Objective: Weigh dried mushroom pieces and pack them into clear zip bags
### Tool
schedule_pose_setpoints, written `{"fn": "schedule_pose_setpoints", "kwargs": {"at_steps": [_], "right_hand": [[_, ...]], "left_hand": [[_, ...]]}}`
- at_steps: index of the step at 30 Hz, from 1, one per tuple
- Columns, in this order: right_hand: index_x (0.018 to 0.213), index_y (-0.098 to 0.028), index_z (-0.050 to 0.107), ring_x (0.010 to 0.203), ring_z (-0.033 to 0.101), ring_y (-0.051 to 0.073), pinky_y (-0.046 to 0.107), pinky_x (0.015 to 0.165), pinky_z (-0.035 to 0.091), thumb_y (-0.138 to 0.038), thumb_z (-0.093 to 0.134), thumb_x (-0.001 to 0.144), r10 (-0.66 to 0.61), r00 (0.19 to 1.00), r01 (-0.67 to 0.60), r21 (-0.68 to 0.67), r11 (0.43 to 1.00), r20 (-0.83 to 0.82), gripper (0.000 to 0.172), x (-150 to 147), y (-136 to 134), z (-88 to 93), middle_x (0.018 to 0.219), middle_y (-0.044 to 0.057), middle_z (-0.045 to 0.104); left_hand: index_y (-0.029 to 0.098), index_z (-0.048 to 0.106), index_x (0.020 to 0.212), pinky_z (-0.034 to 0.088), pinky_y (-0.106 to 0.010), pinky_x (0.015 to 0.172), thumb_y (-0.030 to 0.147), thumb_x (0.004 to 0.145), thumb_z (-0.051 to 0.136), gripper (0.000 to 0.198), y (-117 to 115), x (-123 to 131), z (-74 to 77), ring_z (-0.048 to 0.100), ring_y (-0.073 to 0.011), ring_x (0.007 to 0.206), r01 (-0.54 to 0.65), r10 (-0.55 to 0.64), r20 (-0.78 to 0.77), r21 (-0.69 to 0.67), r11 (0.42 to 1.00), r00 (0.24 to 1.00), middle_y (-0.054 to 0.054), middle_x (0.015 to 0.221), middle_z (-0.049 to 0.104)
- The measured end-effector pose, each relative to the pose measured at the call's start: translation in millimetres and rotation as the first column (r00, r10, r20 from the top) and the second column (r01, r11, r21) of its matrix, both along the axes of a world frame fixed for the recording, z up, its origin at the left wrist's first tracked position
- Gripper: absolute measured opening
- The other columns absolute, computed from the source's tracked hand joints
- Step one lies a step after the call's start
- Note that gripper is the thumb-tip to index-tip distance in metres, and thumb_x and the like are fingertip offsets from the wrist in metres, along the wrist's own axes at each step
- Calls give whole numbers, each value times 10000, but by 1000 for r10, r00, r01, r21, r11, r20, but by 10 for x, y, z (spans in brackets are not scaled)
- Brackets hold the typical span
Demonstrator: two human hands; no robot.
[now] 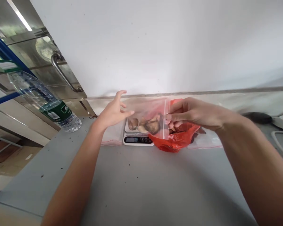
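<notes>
My right hand pinches the zip edge of a clear zip bag, which hangs sideways with brown dried mushrooms in it. Fingers apart, my left hand is just left of the bag and holds nothing. Beneath the bag is a small white digital scale, its display lit and seeming to read 0.0. The bag hides much of the scale's plate. A crumpled red plastic bag lies right of the scale, below my right hand, with dark pieces in its opening.
Flat clear bags lie left of the scale, and another clear bag with dark pieces lies at right. A large water bottle stands at the table's left edge. A white wall rises behind; a cable runs at far right.
</notes>
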State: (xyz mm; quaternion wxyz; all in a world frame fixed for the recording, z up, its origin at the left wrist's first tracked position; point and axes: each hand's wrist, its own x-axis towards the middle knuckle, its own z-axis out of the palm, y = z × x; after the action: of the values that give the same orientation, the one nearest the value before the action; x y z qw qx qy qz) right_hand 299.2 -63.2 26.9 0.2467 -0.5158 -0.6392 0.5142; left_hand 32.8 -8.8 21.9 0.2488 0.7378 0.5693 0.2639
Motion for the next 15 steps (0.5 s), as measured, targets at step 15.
{"fn": "schedule_pose_setpoints", "kwargs": {"at_steps": [15], "right_hand": [[629, -187, 645, 437, 289, 52, 259, 440, 171, -604, 964, 568, 68, 979, -82, -63, 995, -195, 529, -403, 89, -170, 464, -82, 430]], "left_hand": [[184, 788, 824, 442, -283, 599, 382, 877, 706, 220, -124, 114, -1, 626, -161, 650, 554, -542, 134, -316, 770, 830, -48, 768, 748]]}}
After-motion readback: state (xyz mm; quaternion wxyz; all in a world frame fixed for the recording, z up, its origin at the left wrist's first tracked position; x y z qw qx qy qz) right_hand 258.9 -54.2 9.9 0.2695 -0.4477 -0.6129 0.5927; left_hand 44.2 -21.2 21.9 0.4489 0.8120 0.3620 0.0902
